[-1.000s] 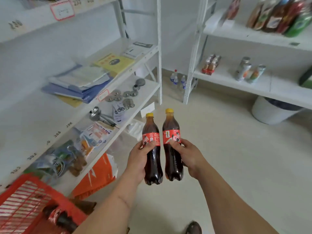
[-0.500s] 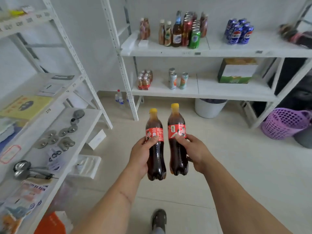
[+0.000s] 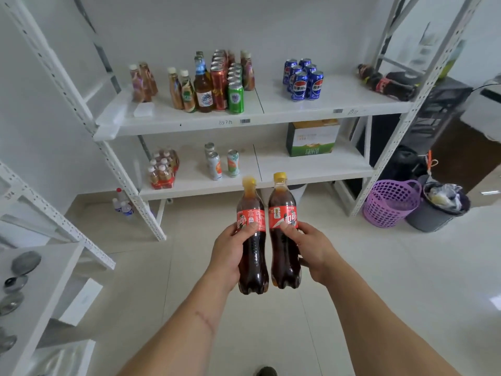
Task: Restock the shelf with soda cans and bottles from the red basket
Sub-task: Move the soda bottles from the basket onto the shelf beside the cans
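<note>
Behind curled fingers, bottle label half-hidden

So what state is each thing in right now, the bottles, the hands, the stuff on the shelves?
Left hand: gripping the left cola bottle, upright, capped.
Right hand: gripping the right cola bottle, upright, capped.
Blue cans: standing, clustered on the top shelf.
Dark bottles: lying on their sides at the top shelf's right end.
Green box: closed, on the lower shelf.
Purple basket: upright on the floor.

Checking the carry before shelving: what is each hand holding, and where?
Each hand grips one cola bottle mid-body, at the label's lower edge: left hand, left bottle; right hand, right bottle.
</note>
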